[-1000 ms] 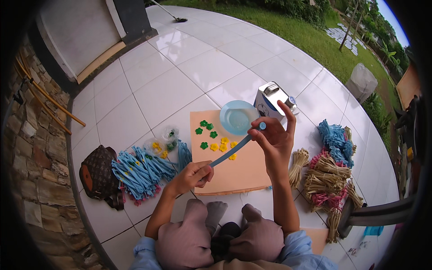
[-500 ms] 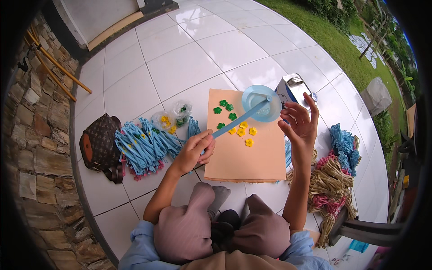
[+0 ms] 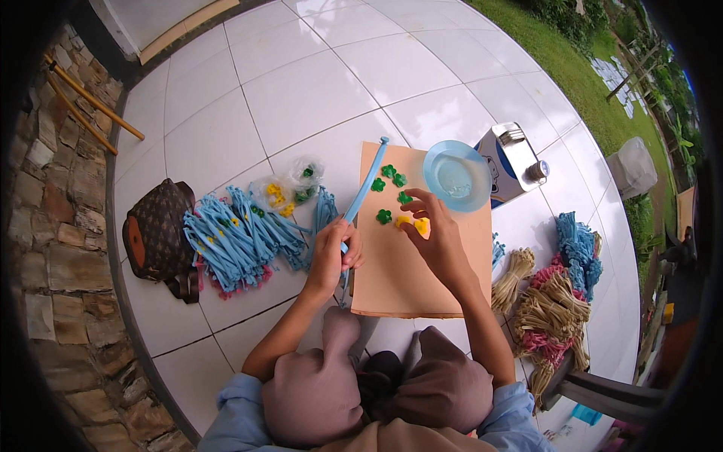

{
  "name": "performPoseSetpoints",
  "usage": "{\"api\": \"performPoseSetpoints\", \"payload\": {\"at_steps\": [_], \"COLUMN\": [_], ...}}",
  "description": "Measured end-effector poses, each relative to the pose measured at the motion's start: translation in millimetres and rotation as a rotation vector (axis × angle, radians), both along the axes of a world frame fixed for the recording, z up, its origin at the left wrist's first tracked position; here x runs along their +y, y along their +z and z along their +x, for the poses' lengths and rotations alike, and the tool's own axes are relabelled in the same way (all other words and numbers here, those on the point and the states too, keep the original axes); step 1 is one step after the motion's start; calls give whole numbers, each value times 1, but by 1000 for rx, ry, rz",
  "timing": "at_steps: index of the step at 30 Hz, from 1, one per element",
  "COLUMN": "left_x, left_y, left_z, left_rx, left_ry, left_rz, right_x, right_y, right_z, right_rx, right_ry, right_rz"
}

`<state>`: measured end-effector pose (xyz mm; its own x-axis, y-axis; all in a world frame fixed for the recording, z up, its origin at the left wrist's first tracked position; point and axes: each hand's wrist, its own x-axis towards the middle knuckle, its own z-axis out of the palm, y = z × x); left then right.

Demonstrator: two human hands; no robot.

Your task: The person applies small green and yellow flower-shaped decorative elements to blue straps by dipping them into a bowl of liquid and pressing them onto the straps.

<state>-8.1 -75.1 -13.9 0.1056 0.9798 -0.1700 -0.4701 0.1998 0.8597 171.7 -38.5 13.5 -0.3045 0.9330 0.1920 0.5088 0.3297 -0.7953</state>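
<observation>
My left hand (image 3: 337, 252) is closed around a flat light-blue strip (image 3: 367, 184) with a small knob at its far end. The strip slants up along the left edge of a tan cardboard sheet (image 3: 422, 282). Over the middle of that sheet hovers my right hand (image 3: 439, 245), thumb and fingers curved and apart around the yellow flower pieces (image 3: 422, 225). It partly hides them; whether a fingertip touches one is unclear. Several green flower pieces (image 3: 388, 171) lie left of it. A blue round dish (image 3: 456, 202) stands at the sheet's far right corner.
Left lie a pile of blue strips (image 3: 237, 245), plastic bags of flower pieces (image 3: 282, 192) and a brown patterned bag (image 3: 160, 230). A metal can (image 3: 516, 162) stands beyond the dish. Beige, pink and blue bundles (image 3: 553, 313) lie right, near a dark bar (image 3: 610, 392).
The strip's far end has swung left, away from the dish. My right hand has come down and left from the raised position onto the yellow flower pieces. The view has shifted slightly.
</observation>
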Motion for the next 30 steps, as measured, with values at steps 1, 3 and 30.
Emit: {"api": "performPoseSetpoints", "payload": {"at_steps": [1, 3, 30], "left_x": [1, 2, -8], "left_y": [-2, -6, 78], "left_z": [3, 5, -1], "left_rx": [-5, -5, 201], "left_ry": [6, -19, -120], "left_rz": [-3, -40, -83], "right_x": [2, 8, -44], "right_y": [-6, -16, 46], "right_z": [-6, -13, 1], "right_rx": [-39, -118, 183], "right_ry": [43, 74, 160], "right_rz": [46, 114, 360]}}
